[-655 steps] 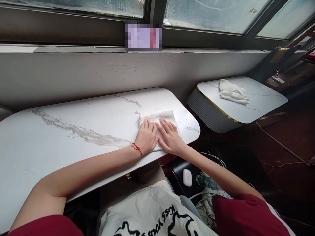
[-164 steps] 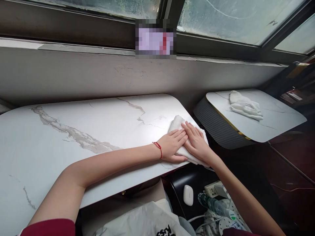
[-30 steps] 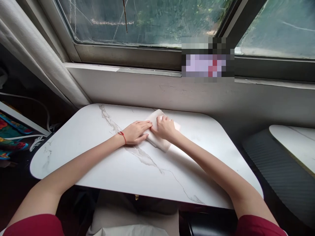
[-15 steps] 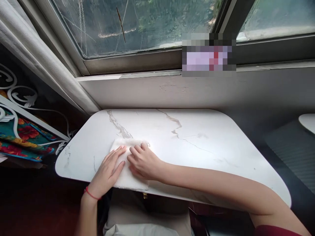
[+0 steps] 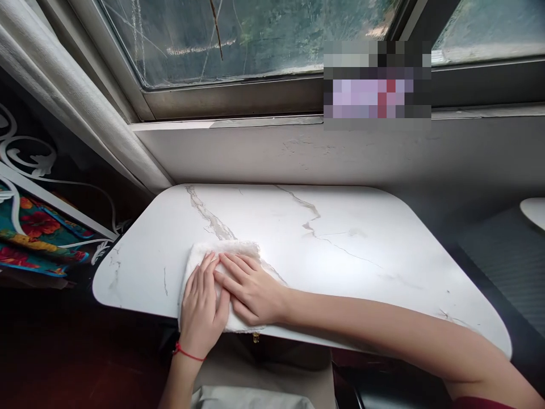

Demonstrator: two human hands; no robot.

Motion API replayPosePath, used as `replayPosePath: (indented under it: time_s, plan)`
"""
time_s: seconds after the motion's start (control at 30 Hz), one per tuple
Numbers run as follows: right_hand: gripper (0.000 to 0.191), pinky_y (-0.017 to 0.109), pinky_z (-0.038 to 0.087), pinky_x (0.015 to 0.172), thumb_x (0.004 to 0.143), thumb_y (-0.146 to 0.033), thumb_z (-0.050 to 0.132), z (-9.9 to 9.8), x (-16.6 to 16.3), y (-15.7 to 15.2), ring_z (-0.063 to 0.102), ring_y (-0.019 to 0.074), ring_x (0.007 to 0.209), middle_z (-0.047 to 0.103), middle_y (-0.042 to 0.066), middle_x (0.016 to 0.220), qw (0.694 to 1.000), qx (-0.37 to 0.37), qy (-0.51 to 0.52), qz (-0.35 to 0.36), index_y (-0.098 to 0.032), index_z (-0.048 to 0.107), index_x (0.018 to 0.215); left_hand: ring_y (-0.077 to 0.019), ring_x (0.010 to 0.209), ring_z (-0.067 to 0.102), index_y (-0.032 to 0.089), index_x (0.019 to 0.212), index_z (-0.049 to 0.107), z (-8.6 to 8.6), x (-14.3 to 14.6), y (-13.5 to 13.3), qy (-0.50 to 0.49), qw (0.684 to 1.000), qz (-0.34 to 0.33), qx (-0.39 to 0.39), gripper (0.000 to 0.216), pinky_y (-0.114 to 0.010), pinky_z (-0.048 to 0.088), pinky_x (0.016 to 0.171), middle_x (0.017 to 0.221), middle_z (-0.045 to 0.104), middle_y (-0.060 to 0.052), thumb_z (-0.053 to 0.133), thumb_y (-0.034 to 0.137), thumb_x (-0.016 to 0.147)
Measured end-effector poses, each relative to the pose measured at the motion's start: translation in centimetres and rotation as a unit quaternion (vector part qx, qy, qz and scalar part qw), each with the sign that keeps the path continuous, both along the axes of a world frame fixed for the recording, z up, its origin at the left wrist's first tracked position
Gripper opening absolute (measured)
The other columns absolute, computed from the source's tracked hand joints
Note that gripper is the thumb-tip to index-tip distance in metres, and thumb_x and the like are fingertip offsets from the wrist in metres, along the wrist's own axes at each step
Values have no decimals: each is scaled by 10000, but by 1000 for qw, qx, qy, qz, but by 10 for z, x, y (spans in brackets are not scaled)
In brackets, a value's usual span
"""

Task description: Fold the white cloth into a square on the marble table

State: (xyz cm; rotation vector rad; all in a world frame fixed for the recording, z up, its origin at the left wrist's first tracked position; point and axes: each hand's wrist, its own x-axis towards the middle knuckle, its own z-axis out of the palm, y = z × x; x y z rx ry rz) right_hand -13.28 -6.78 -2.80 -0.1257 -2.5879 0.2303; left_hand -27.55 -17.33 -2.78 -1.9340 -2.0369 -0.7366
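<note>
On the table (image 5: 340, 218), the cloth (image 5: 230, 246) has moved from near the back to the front edge since a second ago.
The table is white with grey veins; the cloth lies flat on it, left of its middle. The right hand (image 5: 255, 289) and left hand (image 5: 203, 313) rest open on the cloth, fingers extended, gripping nothing. A red bracelet (image 5: 190, 356) circles the left wrist, just off the table's front edge.

A pale curtain (image 5: 76, 85) hangs left of a streaked window (image 5: 255, 40); a pixelated lilac-and-red patch (image 5: 368, 97) covers part of its frame. Below runs a light wall (image 5: 238, 150). At far left, white scrolled metalwork (image 5: 42, 192) crosses bright floral fabric (image 5: 40, 224).
</note>
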Motion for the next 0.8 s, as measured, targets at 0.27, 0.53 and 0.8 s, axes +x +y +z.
replayPosePath:
  time_s: [0.27,0.53,0.8]
  plan:
    - [555,513,384,1123,944,-310,400,3,0,2,385,342,1418,421,263,1513,1000,23,-14,-13,-45,433,1430,-278,1414,447,170,1549,262,-5,-2,2,34,999,-3,13,581,-463,381,1153,1530,459,-140,348,238,979]
    - [590,528,376,1144,935,-314,410,1,-3,1,341,349,1450,411,271,1522,1000,-1,3,-14,-7,415,1439,-287,1451,394,150,1599,113,-5,-14,8,83,996,-32,-12,675,-480,390,1155,1569,398,-163,324,206,960]
    - [572,536,352,1147,928,-298,407,-13,-30,52,384,379,1415,432,296,1498,993,-2,17,-116,28,479,1392,-288,1483,334,45,1537,273,-3,-65,96,95,981,-139,-99,614,-475,329,1212,1580,362,-210,304,278,969]
